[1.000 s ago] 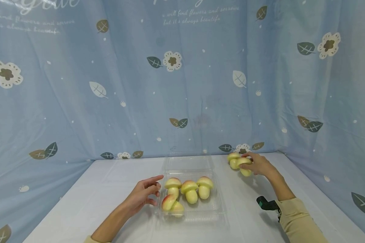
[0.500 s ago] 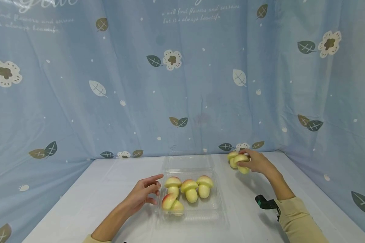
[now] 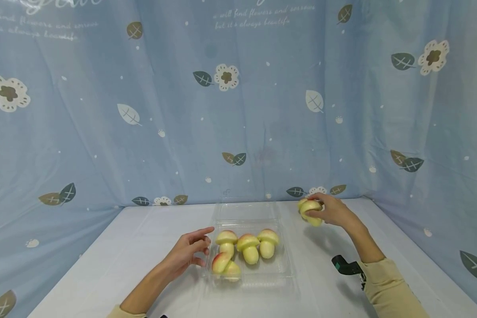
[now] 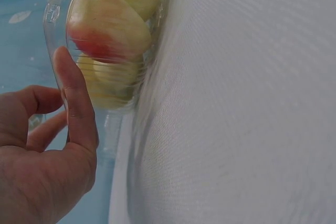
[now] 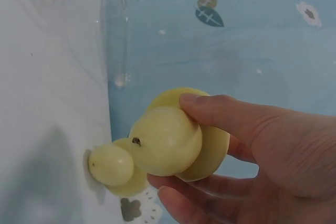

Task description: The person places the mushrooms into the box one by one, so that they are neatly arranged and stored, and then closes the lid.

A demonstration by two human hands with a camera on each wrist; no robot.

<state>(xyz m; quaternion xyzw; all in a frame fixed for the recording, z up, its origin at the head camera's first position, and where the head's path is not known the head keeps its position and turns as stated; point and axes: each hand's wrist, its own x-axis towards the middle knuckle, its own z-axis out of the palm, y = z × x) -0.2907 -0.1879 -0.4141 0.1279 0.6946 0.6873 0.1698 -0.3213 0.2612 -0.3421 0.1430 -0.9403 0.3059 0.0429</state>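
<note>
The right hand [image 3: 335, 212] holds a yellow toy mushroom [image 3: 312, 211] lifted off the white table [image 3: 143, 256], near the table's far right part; its fingers [image 5: 220, 109] and thumb curl round the cap, with the stem end pointing away from the palm. Just behind it, a second yellow toy mushroom [image 5: 113, 167] lies on the table, showing below the held one in the right wrist view. Whether the two touch cannot be told.

The left hand [image 3: 188, 254] rests on the table at the left side of a clear plastic clamshell box [image 3: 254, 278], its fingers loosely spread and holding nothing. In the left wrist view the thumb [image 4: 76, 103] stands just at the box's corner, close to the plastic wall.

The box sits open in the middle of the table, its lid [image 3: 244, 212] laid back toward the curtain. Inside it, three toy mushrooms with reddish caps [image 3: 248, 247] stand upright in a row, and a fourth mushroom [image 3: 224, 266] lies tilted on its side in the near left corner. A blue curtain with leaves and flowers [image 3: 238, 101] hangs behind the table.
</note>
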